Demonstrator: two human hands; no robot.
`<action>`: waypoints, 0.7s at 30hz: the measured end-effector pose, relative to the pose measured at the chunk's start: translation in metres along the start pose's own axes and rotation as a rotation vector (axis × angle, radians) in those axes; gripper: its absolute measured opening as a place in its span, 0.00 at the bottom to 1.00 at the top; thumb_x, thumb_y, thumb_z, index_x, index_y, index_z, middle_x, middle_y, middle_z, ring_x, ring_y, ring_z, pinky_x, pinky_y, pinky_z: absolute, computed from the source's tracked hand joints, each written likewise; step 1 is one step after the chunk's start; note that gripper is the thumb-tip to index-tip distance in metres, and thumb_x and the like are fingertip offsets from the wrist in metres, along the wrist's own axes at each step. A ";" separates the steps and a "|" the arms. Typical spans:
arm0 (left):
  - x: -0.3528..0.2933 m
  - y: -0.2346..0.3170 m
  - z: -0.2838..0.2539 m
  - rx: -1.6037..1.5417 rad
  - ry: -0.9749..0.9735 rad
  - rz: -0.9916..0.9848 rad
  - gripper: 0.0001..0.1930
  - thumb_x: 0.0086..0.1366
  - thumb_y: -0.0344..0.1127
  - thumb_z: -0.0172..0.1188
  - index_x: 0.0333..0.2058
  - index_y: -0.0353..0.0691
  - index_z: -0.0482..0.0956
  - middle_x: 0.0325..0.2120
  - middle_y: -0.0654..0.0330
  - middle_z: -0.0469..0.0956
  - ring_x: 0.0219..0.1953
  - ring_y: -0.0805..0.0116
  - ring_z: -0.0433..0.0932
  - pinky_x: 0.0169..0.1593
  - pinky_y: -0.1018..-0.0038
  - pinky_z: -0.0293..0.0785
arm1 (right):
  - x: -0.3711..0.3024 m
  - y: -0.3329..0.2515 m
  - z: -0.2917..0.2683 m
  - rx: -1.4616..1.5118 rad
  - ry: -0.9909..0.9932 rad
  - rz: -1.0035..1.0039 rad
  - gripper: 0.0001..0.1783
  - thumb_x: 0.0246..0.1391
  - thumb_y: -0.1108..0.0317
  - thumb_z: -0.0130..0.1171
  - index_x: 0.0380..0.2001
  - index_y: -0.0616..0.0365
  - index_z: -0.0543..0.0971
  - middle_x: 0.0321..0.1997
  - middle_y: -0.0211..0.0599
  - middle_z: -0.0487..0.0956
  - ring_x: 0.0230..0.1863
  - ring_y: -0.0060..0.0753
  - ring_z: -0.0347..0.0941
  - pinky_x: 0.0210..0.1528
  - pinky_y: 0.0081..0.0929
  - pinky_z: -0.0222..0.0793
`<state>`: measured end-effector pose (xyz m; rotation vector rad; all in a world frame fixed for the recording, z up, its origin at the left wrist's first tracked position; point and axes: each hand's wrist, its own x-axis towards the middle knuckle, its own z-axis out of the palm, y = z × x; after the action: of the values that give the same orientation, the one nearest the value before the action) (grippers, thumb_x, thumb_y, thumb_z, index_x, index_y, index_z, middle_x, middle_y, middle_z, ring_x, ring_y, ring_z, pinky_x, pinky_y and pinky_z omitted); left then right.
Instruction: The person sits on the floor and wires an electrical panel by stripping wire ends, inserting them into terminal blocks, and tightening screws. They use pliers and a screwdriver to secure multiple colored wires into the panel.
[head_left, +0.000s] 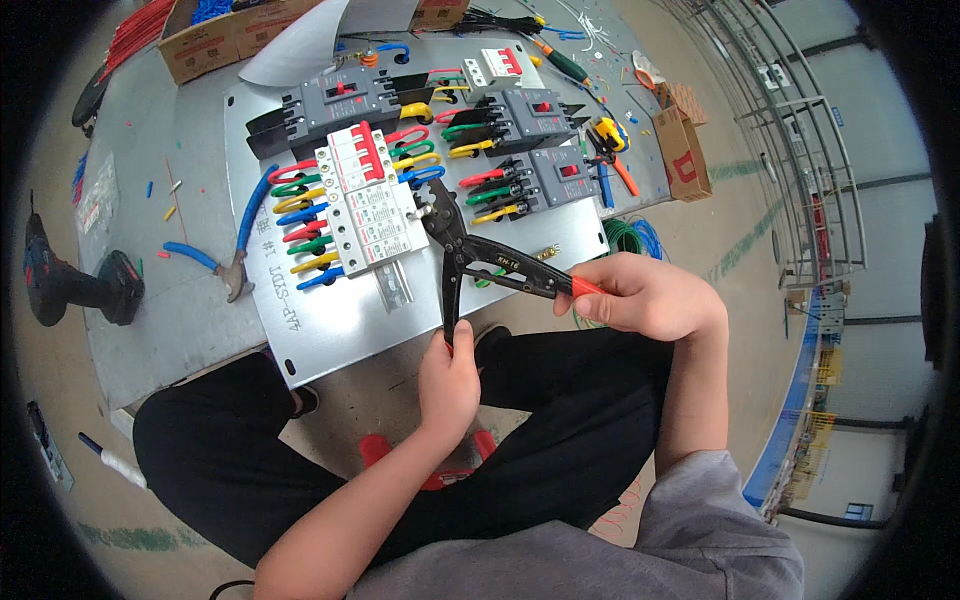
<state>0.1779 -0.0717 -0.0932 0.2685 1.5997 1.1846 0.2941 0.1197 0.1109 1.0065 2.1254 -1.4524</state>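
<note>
My left hand (447, 385) is closed round one handle of a black crimping tool (455, 243), low and near my knees. My right hand (645, 293) grips the other handle by its red end, off to the right. The two handles stand spread apart. The tool's jaws lie beside a row of white circuit breakers (372, 215) with red switches, next to a small metal piece whose hold I cannot make out. Red, green, yellow and blue wires run from the breakers' sides. They are mounted on a silver metal plate (335, 335).
Grey moulded-case breakers (345, 98) sit farther back on the plate. Blue-handled cutters (232, 275) and a cordless drill (75, 275) lie left on the grey table (200, 335). At right are a yellow tape measure (610, 134), a cardboard box (682, 152) and wire coils (625, 237).
</note>
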 end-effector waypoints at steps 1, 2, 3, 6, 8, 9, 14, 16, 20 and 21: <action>0.001 -0.004 0.000 0.020 0.004 0.017 0.27 0.83 0.56 0.50 0.37 0.35 0.77 0.23 0.62 0.73 0.26 0.69 0.75 0.33 0.66 0.73 | 0.002 0.000 0.004 -0.012 0.020 -0.034 0.18 0.74 0.56 0.59 0.45 0.63 0.84 0.26 0.28 0.76 0.31 0.25 0.70 0.35 0.33 0.67; 0.003 -0.008 0.001 0.040 0.008 0.035 0.27 0.83 0.57 0.49 0.38 0.35 0.77 0.24 0.62 0.73 0.26 0.69 0.75 0.33 0.66 0.73 | 0.001 -0.005 0.006 -0.076 0.022 -0.014 0.17 0.73 0.57 0.59 0.46 0.63 0.84 0.27 0.30 0.77 0.32 0.27 0.72 0.36 0.34 0.68; 0.004 -0.012 0.004 -0.036 -0.022 0.028 0.25 0.83 0.56 0.49 0.36 0.38 0.75 0.24 0.64 0.71 0.26 0.71 0.72 0.33 0.68 0.71 | -0.003 -0.014 0.007 -0.140 0.024 0.007 0.17 0.73 0.58 0.60 0.48 0.63 0.83 0.29 0.32 0.78 0.33 0.29 0.73 0.37 0.35 0.68; 0.002 -0.011 0.011 -0.197 -0.123 -0.051 0.23 0.84 0.56 0.47 0.35 0.44 0.69 0.24 0.70 0.63 0.26 0.73 0.67 0.32 0.71 0.70 | -0.007 -0.029 0.021 -0.334 0.091 0.031 0.14 0.70 0.60 0.60 0.44 0.62 0.82 0.28 0.48 0.81 0.34 0.52 0.79 0.37 0.46 0.71; 0.007 -0.018 0.017 -0.155 -0.128 -0.007 0.24 0.83 0.55 0.48 0.39 0.38 0.73 0.24 0.63 0.71 0.26 0.67 0.73 0.35 0.67 0.75 | -0.010 -0.041 0.026 -0.408 0.126 0.018 0.13 0.69 0.61 0.60 0.41 0.62 0.80 0.26 0.52 0.80 0.33 0.61 0.79 0.36 0.50 0.70; 0.007 -0.019 0.015 0.170 -0.115 0.050 0.23 0.82 0.54 0.49 0.40 0.36 0.75 0.25 0.59 0.74 0.27 0.62 0.76 0.35 0.63 0.76 | -0.010 -0.048 0.026 -0.388 0.118 0.071 0.13 0.67 0.61 0.59 0.36 0.61 0.78 0.31 0.59 0.81 0.39 0.70 0.79 0.41 0.58 0.73; -0.028 0.107 -0.028 0.974 -0.275 0.213 0.16 0.75 0.45 0.60 0.38 0.35 0.82 0.30 0.46 0.83 0.34 0.44 0.83 0.41 0.52 0.79 | -0.015 -0.040 0.021 -0.403 0.137 0.077 0.14 0.67 0.60 0.58 0.36 0.62 0.78 0.31 0.59 0.82 0.40 0.69 0.80 0.42 0.59 0.74; -0.024 0.129 -0.051 0.774 -0.026 0.587 0.10 0.68 0.38 0.67 0.34 0.37 0.84 0.32 0.51 0.82 0.38 0.45 0.81 0.45 0.54 0.77 | -0.017 -0.033 0.022 -0.392 0.150 0.051 0.14 0.68 0.60 0.59 0.37 0.62 0.78 0.29 0.58 0.81 0.38 0.69 0.79 0.41 0.58 0.73; 0.017 0.162 -0.058 1.098 0.378 1.016 0.07 0.63 0.33 0.70 0.38 0.37 0.87 0.35 0.55 0.77 0.42 0.53 0.75 0.48 0.58 0.72 | -0.019 -0.030 0.020 -0.345 0.139 0.040 0.15 0.68 0.59 0.58 0.38 0.63 0.79 0.30 0.59 0.81 0.39 0.68 0.80 0.42 0.57 0.74; 0.025 0.159 -0.057 1.166 0.432 1.017 0.08 0.63 0.33 0.70 0.39 0.37 0.87 0.35 0.56 0.76 0.43 0.54 0.73 0.49 0.59 0.72 | -0.018 -0.032 0.018 -0.331 0.125 0.056 0.16 0.68 0.59 0.57 0.38 0.64 0.79 0.32 0.60 0.82 0.41 0.69 0.81 0.46 0.58 0.75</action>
<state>0.0598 -0.0094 0.0133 1.8362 2.5168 0.8430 0.2815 0.0900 0.1361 1.0398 2.3056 -0.9894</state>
